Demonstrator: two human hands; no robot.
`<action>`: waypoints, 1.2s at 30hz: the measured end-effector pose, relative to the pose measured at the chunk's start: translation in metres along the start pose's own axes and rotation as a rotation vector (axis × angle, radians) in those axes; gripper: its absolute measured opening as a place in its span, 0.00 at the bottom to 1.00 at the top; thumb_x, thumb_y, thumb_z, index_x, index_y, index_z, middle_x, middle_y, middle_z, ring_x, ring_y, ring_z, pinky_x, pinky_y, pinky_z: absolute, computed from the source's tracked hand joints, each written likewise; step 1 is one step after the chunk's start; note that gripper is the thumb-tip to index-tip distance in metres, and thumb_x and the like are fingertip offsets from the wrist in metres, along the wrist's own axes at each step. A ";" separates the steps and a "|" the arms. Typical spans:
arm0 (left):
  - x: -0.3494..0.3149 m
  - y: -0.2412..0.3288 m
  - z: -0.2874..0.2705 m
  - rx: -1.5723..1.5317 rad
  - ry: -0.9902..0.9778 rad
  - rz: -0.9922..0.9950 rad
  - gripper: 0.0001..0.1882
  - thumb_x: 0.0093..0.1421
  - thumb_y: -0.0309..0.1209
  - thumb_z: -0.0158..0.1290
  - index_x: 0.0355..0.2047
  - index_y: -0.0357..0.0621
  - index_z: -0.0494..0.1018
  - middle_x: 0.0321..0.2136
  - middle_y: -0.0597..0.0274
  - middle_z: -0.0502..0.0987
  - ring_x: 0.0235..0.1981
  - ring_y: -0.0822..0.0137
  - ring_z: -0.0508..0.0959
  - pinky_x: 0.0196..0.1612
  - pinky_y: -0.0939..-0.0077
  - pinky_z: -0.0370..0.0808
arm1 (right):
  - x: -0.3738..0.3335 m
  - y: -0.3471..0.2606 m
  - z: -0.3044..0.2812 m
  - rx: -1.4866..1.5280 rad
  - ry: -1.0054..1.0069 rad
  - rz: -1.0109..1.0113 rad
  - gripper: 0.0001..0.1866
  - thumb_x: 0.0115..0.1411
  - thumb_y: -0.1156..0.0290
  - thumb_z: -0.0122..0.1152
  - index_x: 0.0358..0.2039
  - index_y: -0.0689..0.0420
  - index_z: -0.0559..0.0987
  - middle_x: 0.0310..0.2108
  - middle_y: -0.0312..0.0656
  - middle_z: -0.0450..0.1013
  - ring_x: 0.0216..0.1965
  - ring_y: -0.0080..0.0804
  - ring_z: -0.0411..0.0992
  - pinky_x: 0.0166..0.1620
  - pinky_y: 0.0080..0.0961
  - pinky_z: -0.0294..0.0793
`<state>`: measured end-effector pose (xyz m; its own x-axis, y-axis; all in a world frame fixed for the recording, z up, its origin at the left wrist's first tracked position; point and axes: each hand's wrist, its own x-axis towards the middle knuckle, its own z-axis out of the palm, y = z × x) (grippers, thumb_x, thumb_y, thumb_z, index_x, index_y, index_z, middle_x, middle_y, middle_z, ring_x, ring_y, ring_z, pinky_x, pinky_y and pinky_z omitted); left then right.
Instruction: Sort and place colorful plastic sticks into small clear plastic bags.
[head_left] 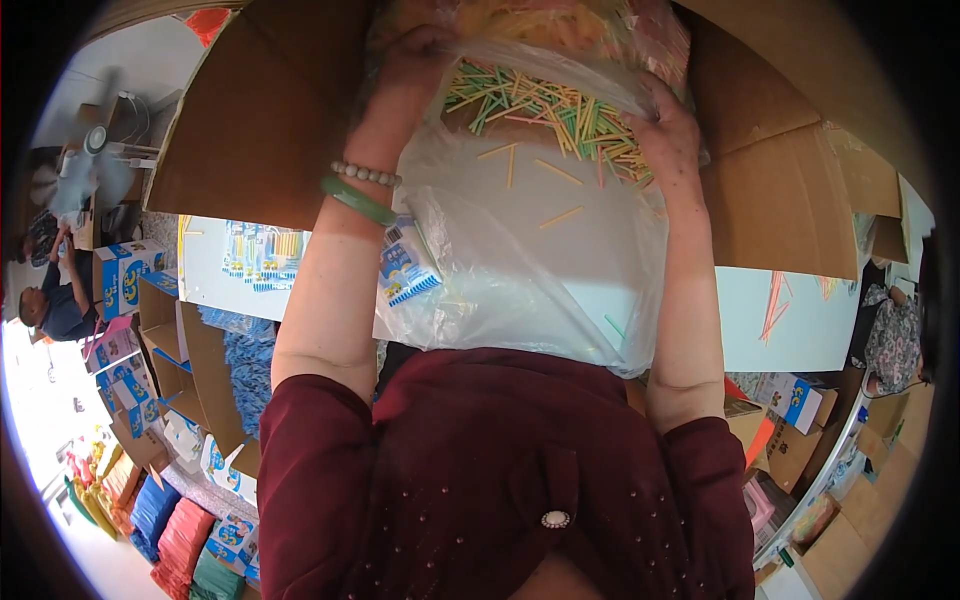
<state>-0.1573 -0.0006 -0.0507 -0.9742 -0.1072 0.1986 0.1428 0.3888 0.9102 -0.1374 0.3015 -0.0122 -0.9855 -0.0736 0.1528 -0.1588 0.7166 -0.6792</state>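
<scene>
A large clear plastic bag lies spread over the white table in front of me, its lower part reaching my body. My left hand closes on the bag's far edge at the upper left; its fingers are partly in shadow. On the other side, my right hand pinches the same edge of the film. Between the hands is a heap of thin yellow, green and pink sticks, with a few loose ones nearer me. A small blue-and-white packet lies beside my left forearm.
An open cardboard box surrounds the far side, its flaps spread left and right. More packets lie on the white table, left. Cartons and a fan stand at left. Another person is farther left.
</scene>
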 end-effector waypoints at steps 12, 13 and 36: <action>-0.028 0.022 -0.010 -0.286 0.008 -0.098 0.06 0.56 0.25 0.54 0.34 0.39 0.75 0.27 0.70 0.75 0.31 0.79 0.71 0.36 0.84 0.69 | -0.026 -0.011 0.005 0.032 0.063 -0.004 0.29 0.47 0.77 0.63 0.52 0.48 0.72 0.41 0.45 0.75 0.39 0.33 0.74 0.45 0.27 0.72; -0.028 0.023 -0.009 -0.286 0.017 -0.096 0.06 0.56 0.25 0.54 0.34 0.39 0.75 0.27 0.70 0.75 0.31 0.79 0.71 0.36 0.84 0.69 | -0.027 -0.010 0.006 0.036 0.080 -0.018 0.29 0.47 0.77 0.63 0.52 0.48 0.72 0.40 0.45 0.75 0.38 0.33 0.74 0.44 0.28 0.72; 0.033 0.069 -0.031 -0.535 0.043 0.184 0.11 0.56 0.22 0.53 0.40 0.37 0.73 0.37 0.61 0.76 0.37 0.71 0.75 0.39 0.77 0.72 | 0.085 -0.002 -0.002 1.510 0.052 0.018 0.18 0.56 0.69 0.57 0.49 0.53 0.72 0.45 0.40 0.71 0.44 0.38 0.69 0.49 0.33 0.68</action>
<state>-0.1744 -0.0054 0.0303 -0.9187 -0.1227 0.3753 0.3886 -0.1124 0.9145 -0.2211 0.2957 0.0038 -0.9899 -0.0261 0.1396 -0.0893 -0.6500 -0.7547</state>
